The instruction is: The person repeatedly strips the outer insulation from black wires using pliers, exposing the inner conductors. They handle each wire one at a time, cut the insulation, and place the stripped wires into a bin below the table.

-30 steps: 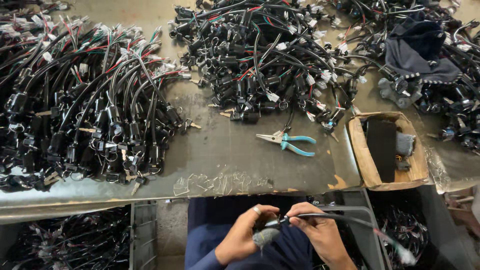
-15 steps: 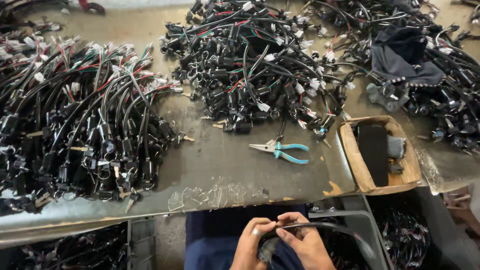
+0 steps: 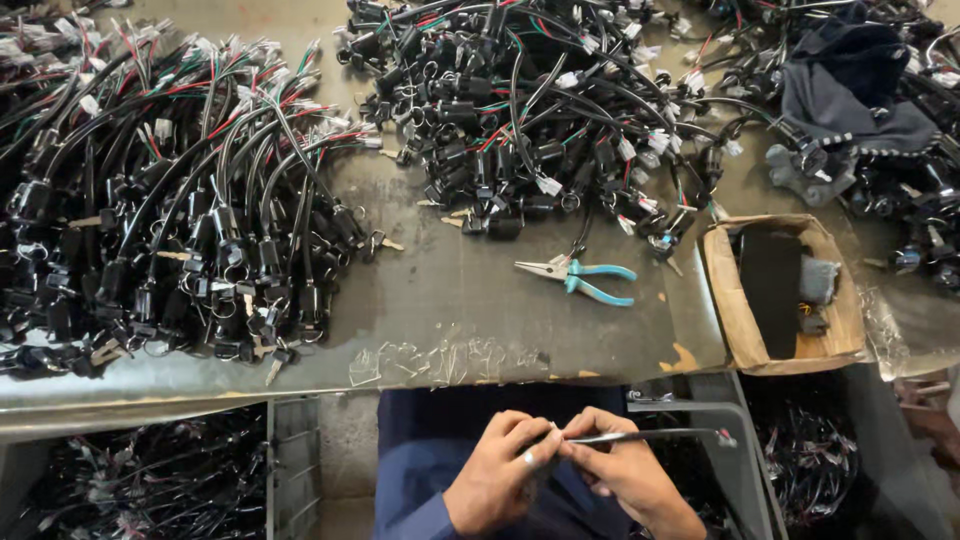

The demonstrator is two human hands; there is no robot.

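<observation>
Below the table's front edge, over my lap, my left hand (image 3: 500,470) and my right hand (image 3: 625,470) meet around one black wire harness (image 3: 650,436). Its thin cable runs right from my fingers to a small connector. The left hand grips the thicker plug end, which my fingers mostly hide. The right hand pinches the cable just beside it. Teal-handled pliers (image 3: 580,278) lie on the grey table (image 3: 480,310) above my hands, untouched.
A large pile of black harnesses (image 3: 170,220) covers the table's left, another heap (image 3: 540,120) the middle back. A cardboard box (image 3: 785,295) sits at the right edge, dark cloth (image 3: 850,85) behind it. Bins of harnesses (image 3: 130,480) stand under the table.
My hands came closer together on the harness, and the left hand now covers the plug end. The view shifted so the table sits higher in frame.
</observation>
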